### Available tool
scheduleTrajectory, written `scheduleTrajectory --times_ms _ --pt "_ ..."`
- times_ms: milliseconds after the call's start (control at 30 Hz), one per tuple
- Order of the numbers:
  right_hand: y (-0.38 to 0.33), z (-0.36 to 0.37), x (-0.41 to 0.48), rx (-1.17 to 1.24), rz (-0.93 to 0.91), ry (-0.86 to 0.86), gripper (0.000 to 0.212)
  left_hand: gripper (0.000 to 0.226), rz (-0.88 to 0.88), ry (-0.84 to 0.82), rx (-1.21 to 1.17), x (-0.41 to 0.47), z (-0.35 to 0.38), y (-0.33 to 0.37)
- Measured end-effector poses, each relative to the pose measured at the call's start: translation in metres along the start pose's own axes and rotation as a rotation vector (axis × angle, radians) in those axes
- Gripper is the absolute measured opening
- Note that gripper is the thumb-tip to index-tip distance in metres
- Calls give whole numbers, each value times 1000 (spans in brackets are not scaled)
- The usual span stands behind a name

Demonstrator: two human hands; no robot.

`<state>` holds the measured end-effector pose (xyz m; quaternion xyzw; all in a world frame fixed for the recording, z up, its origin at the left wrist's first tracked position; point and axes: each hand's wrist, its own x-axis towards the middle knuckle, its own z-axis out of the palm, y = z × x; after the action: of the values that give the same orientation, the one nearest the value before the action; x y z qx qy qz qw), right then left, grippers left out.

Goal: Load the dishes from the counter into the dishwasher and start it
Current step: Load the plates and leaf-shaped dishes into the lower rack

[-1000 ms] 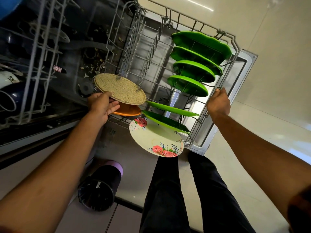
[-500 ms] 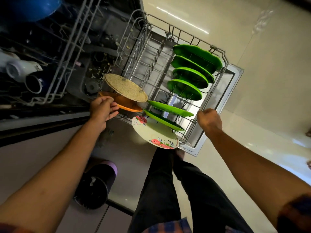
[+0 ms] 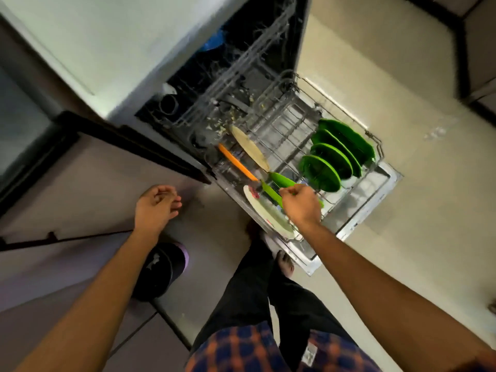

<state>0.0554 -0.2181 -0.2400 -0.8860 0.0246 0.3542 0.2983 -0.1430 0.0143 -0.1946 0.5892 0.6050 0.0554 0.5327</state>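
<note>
I have the lower rack (image 3: 292,122) out over the open door (image 3: 381,183), in front of the upper rack (image 3: 241,68) inside the dishwasher (image 3: 188,87). A row of plates (image 3: 335,157) stands at its right end, and the nearest plate (image 3: 265,213) at its near corner is partly behind my right hand (image 3: 302,208). My left hand (image 3: 157,205) is well left of it, above the bin (image 3: 161,267)

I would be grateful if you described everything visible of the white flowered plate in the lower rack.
The white flowered plate is round and cream-white, smooth like glazed ceramic, with a red-pink flower print near its far end; blur hides finer detail. It stands on edge, leaning, at the front of the lower rack, nearest the person. A green plate stands just behind it. The right hand, fingers curled, covers its right side; whether it touches the plate cannot be told.
</note>
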Motion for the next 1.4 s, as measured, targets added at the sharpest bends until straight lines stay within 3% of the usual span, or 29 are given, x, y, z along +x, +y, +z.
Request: scheduleTrajectory --times_ms 133,333,533,600,700,1000,1133,1400 --pt "-70 28 -59 -86 -229 -114 26 17 139 130 32 -48 -89 -14" --pt "-181 93 -178 -209 -685 -365 26 9 333 518 176 -126 -232 -31" --pt "-270 178 -298 -210 -1079 -487 20 30 354 848 227 -165 -360 -77" --pt "-297 213 -334 -242 -1173 -495 20 28 323 920 259 -165 -400 -94" --pt "-331 271 -374 -285 -1228 -506 18 24 269 966 314 -153 -454 -118" --pt "-405 434 -434 -431 -1305 -555 11 71 95 991 483 -81 -576 -158" --pt "-439 494 -452 -526 -1397 -548 21 78 -30 911 493 -46 -605 -170" --pt "-505 596 -484 -577 -1477 -504 45 84 -91 964 505 -25 -609 -174"
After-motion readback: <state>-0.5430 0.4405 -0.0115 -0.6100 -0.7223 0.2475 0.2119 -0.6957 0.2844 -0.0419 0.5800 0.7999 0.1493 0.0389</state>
